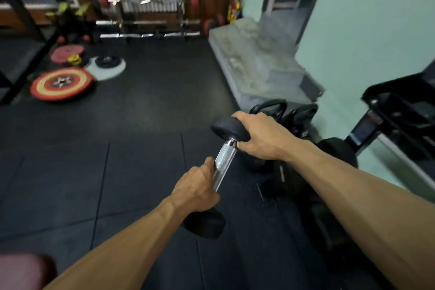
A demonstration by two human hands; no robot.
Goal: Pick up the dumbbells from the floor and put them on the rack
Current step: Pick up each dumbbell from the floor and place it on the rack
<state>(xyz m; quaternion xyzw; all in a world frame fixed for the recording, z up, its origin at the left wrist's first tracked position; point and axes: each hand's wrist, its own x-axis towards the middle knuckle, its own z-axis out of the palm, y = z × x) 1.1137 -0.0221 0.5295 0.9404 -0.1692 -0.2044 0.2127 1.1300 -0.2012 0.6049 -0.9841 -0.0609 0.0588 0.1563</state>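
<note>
One dumbbell (224, 162) is held clear of the floor (141, 136), tilted, its knurled handle gripped low down by the left hand (197, 187) with fingers curled round it, while its upper head is clasped by the right hand (261, 135). The rack (400, 120) stands near to the right, so the lift is judged done and the placing left. Further dark weights (294, 115), too blurred to be named surely, are seen on the floor just beyond
</note>
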